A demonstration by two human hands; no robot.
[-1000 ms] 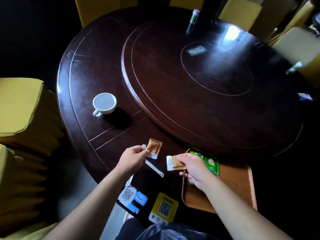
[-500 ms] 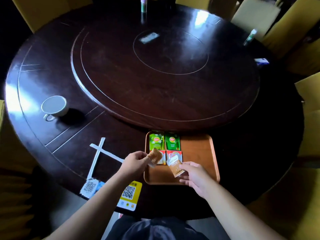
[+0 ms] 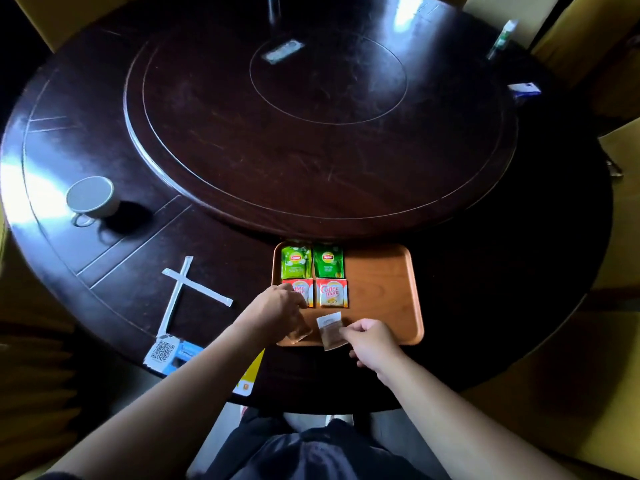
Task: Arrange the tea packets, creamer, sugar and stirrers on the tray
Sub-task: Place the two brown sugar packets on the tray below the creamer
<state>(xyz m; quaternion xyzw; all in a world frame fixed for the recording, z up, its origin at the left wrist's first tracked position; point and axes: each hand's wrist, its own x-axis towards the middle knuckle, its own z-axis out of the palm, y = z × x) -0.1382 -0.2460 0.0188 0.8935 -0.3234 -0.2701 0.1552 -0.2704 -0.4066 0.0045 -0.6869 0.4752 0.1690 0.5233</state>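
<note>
Right hand: our right hand [image 3: 372, 341] pinches a brown sugar packet [image 3: 331, 331] by its right edge, at the near edge of the tray [image 3: 388, 292]; the packet's near corner hangs over the rim.
Left hand: our left hand [image 3: 275, 311] is at the tray's near-left corner, fingers curled down on a second brown sugar packet [image 3: 298, 333] that is partly hidden beneath them.
Sugar look: small tan sachets with a pale strip at the far end; print too small to read.
Change: half a second ago we held both sachets higher, over the creamer row; they are now lower, in the tray's near row, and our left hand has come down on its sachet.
Creamer: two red-and-white Coffee-mate packets lie side by side in the tray's middle row; our left hand covers part of the left creamer [image 3: 304, 292], the right creamer [image 3: 331, 293] is clear.
Tea: two green Lipton packets, left tea packet [image 3: 296, 262] and right tea packet [image 3: 328, 262], fill the tray's far-left corner.
Stirrers: two white wrapped stirrers [image 3: 187, 289] lie crossed on the table [image 3: 519, 271], well left of the tray.
Cup: a white cup [image 3: 91, 198] stands far left of the tray, beyond the stirrers.
</note>
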